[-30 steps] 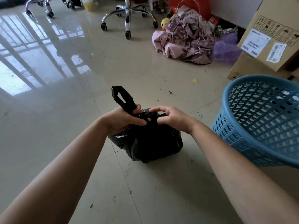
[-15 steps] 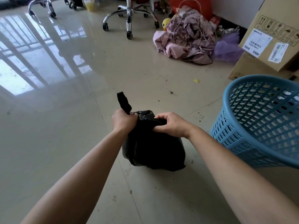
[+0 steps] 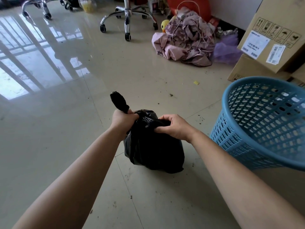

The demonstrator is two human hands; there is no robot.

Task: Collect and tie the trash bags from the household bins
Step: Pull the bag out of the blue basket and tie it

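Left hand [image 3: 123, 119] fisted round twisted bag ear [image 3: 118, 102], which stuck up above fist. Right hand [image 3: 175, 128] pinched gathered neck on opposite side. Black trash bag [image 3: 153, 151] sat on tiled floor [image 3: 74, 146] between hands, just beside blue perforated plastic bin [image 3: 264, 126]. Film thin, glossy, crinkled, soft; likely light, slippery, tear-prone if yanked. Best hold: bunched neck or ears, not belly. Floor polished, crumb-strewn. Cardboard box [image 3: 270, 40] and mauve cloth heap [image 3: 186, 42] beyond.
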